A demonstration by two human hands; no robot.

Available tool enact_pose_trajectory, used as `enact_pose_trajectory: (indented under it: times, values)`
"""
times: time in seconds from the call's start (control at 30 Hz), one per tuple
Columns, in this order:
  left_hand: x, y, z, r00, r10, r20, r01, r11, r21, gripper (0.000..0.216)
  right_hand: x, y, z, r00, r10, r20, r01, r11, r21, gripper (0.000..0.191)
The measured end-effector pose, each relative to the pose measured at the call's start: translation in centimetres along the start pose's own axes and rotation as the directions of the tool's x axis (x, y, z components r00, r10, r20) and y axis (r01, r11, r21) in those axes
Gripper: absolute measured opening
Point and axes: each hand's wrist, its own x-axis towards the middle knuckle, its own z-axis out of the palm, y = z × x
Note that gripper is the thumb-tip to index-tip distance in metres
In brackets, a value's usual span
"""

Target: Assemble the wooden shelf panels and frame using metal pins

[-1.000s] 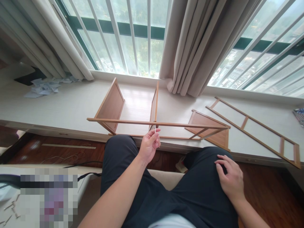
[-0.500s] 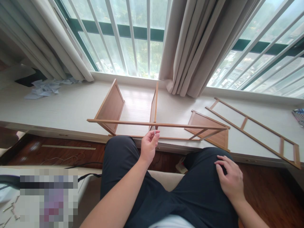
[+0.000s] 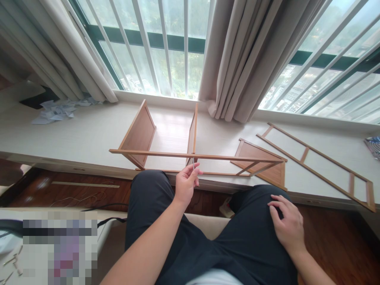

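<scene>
My left hand (image 3: pixel 185 185) is raised in front of my left knee, fingers pinched on a thin silver screw (image 3: pixel 193 163) that points up at the front rail of a wooden shelf frame (image 3: pixel 166 153). The frame stands on the white window ledge (image 3: pixel 74 136), with upright brown panels at its left and middle. My right hand (image 3: pixel 288 225) rests on my right thigh, fingers loosely spread and holding nothing.
A ladder-like wooden frame (image 3: pixel 319 162) lies flat on the ledge at the right, with a brown panel (image 3: pixel 261 156) beside it. Crumpled paper (image 3: pixel 56 111) sits far left. Beige curtains (image 3: pixel 237 59) hang by the barred window. Loose screws (image 3: pixel 12 263) lie at bottom left.
My left hand with the screw has edged slightly forward and lower, toward the frame's front rail. My right hand has stayed on the thigh.
</scene>
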Motion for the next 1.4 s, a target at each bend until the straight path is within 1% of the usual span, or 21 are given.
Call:
enact_pose_trajectory:
  times: [0.27, 0.43, 0.53, 0.8, 1.07, 1.3, 1.4]
  values:
    - [0.0, 0.1, -0.1, 1.0, -0.009, -0.012, 0.009, 1.0, -0.027, 0.044, 0.0, 0.2, 0.1, 1.0, -0.01, -0.003, 0.01, 1.0, 0.0, 0.031]
    - [0.1, -0.4, -0.4, 1.0, -0.007, -0.003, 0.007, 1.0, -0.006, 0.041, -0.1, 0.2, 0.1, 1.0, -0.005, 0.0, 0.005, 1.0, 0.002, 0.033]
    - [0.2, -0.7, -0.6, 1.0, -0.013, 0.003, 0.013, 1.0, -0.028, 0.041, -0.1, 0.1, 0.1, 1.0, -0.003, 0.004, 0.003, 1.0, -0.002, 0.033]
    - [0.3, -0.7, -0.6, 0.999, -0.012, 0.045, 0.014, 0.999, -0.045, 0.047, -0.1, 0.2, 0.1, 1.0, -0.003, 0.001, 0.003, 1.0, -0.008, 0.033]
    - [0.3, -0.9, -0.3, 0.988, -0.012, 0.155, 0.033, 0.991, -0.131, 0.055, -0.1, 0.0, 0.2, 1.0, 0.0, -0.006, 0.0, 1.0, 0.009, 0.034]
    - [0.1, -0.5, 0.1, 0.977, -0.085, 0.196, 0.127, 0.968, -0.216, 0.057, -0.1, 0.1, 0.2, 1.0, -0.01, -0.011, 0.01, 1.0, 0.005, 0.034]
    - [0.1, -0.4, 0.0, 0.979, -0.093, 0.181, 0.132, 0.967, -0.219, 0.054, -0.1, 0.1, 0.1, 1.0, -0.015, -0.014, 0.015, 1.0, 0.005, 0.034]
